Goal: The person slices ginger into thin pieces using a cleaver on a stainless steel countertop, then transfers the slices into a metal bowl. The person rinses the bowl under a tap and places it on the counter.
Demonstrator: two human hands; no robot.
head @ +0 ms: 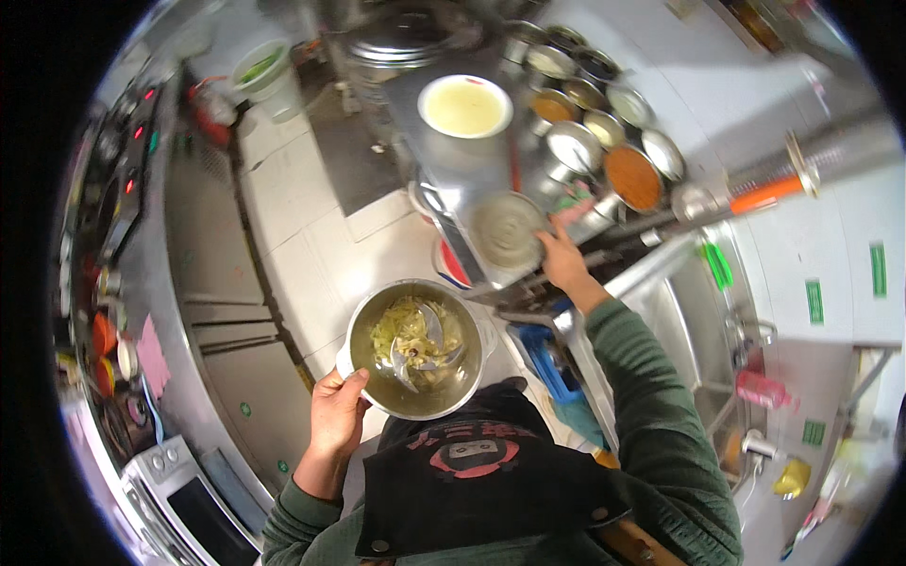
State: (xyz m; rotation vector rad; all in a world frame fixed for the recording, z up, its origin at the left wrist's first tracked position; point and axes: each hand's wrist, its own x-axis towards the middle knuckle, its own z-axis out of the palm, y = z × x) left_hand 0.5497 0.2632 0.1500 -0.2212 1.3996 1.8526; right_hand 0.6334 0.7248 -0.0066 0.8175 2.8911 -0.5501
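Observation:
My left hand (341, 410) grips the handle of a metal food-processor bowl (362, 339), its thumb on the rim. Curved blades (433, 325) and chopped pale green vegetable (396, 322) lie inside the bowl, low in front of my apron. At the stainless counter, my right hand (563, 258) has its fingers at the right edge of a round, ridged, translucent lid (508, 230), which lies flat near the counter's corner. Farther back on the same counter stands a white bowl of pale yellow liquid (465, 107).
Several metal seasoning pots (633, 178) crowd the counter's right side. A sink (669, 322) is at the right, with a blue basket (541, 361) low beside it. A large lidded pot (396, 53) stands behind. Another steel counter (205, 396) runs along the left, with a small oven (191, 502).

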